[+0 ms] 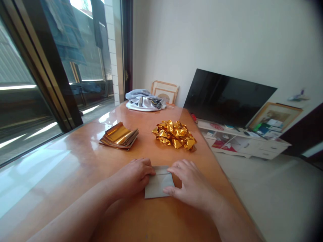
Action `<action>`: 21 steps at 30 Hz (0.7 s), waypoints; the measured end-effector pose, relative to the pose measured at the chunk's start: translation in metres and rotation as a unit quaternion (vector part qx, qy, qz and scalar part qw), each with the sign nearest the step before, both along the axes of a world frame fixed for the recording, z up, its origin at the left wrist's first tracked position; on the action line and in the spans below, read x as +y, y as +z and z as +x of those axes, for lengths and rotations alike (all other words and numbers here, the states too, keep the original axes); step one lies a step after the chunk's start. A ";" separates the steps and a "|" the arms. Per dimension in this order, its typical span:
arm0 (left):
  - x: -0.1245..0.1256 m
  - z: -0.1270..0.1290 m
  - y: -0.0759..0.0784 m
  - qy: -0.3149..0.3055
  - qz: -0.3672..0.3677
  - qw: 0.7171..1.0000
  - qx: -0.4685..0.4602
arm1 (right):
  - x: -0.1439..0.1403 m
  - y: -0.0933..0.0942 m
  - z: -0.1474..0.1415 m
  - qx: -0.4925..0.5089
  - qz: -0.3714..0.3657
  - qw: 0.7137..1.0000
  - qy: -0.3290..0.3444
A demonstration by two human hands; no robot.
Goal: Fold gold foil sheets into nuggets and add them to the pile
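Two bare hands on a shiny orange-brown table, both pressing on a small grey folded paper near the front edge. Left hand curled down over the paper's left side, fingers bent and tips pushing on the fold. Right hand flat over the right side, fingers spread and loose, thumb lying across the lower corner. Not gripping, just holding it flat against the wood.

No boxes or bowls anywhere on the table, so nothing held inside anything.

Part of the grey paper hidden under both hands (only the middle strip showing). Hard to tell how many folds there. Both arms cut off at the bottom edge.

Further back on the left, a neat stack of gold foil sheets. To its right, well apart, a pile of crumpled gold foil shapes. Both clear of the hands. At the far end, a heap of white and grey cloth, with something dark tucked in it, too small to make out. Behind that, picture frames leaning on the wall.

Off to the right, on the floor, a big black screen leaning against the wall, over a low white shelf full of small blurry bits. Glass door on the left, bright sun outside.
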State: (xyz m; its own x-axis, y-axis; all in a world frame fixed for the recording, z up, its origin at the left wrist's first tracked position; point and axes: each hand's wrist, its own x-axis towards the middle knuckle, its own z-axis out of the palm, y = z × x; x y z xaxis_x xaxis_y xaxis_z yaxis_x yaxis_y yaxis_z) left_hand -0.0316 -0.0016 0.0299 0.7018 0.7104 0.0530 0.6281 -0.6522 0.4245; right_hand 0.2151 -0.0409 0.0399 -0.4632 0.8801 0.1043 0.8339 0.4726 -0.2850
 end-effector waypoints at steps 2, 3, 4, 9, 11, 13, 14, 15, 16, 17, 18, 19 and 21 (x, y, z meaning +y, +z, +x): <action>0.000 -0.001 0.001 -0.003 -0.004 1.000 0.000 | -0.003 0.003 -0.001 0.012 -0.014 0.999 0.027; -0.001 -0.002 0.002 -0.003 -0.005 1.000 -0.001 | -0.005 0.003 -0.001 0.012 -0.026 0.999 0.038; -0.001 -0.003 0.003 -0.002 -0.009 1.000 -0.001 | -0.005 0.003 -0.002 0.008 -0.039 0.998 0.045; -0.006 -0.006 0.009 0.004 -0.038 0.999 0.008 | -0.005 -0.002 -0.001 0.005 -0.061 0.997 0.039; -0.007 -0.006 0.012 0.009 -0.043 0.999 0.013 | -0.004 -0.004 -0.002 0.010 -0.058 0.998 0.031; -0.008 -0.006 0.013 0.016 -0.040 0.999 0.022 | -0.002 -0.006 -0.003 0.014 -0.058 0.998 0.025; -0.009 -0.005 0.013 0.020 -0.036 0.999 0.027 | -0.001 -0.006 -0.003 0.016 -0.058 0.998 0.023; -0.009 -0.005 0.013 0.024 -0.032 0.999 0.032 | 0.000 -0.006 -0.004 0.021 -0.058 0.998 0.022; -0.009 -0.004 0.012 0.028 -0.028 0.999 0.035 | 0.000 -0.006 -0.004 0.026 -0.057 0.998 0.020; -0.009 -0.003 0.011 0.030 -0.025 0.999 0.036 | 0.001 -0.006 -0.004 0.030 -0.057 0.998 0.017; -0.009 -0.003 0.011 0.031 -0.023 0.999 0.035 | 0.001 -0.006 -0.003 0.034 -0.060 0.998 0.014; -0.009 -0.002 0.010 0.031 -0.021 0.999 0.034 | 0.001 -0.005 -0.002 0.037 -0.065 0.997 0.012; -0.010 -0.001 0.009 0.030 -0.019 0.999 0.029 | 0.000 -0.004 0.000 0.043 -0.079 0.996 0.016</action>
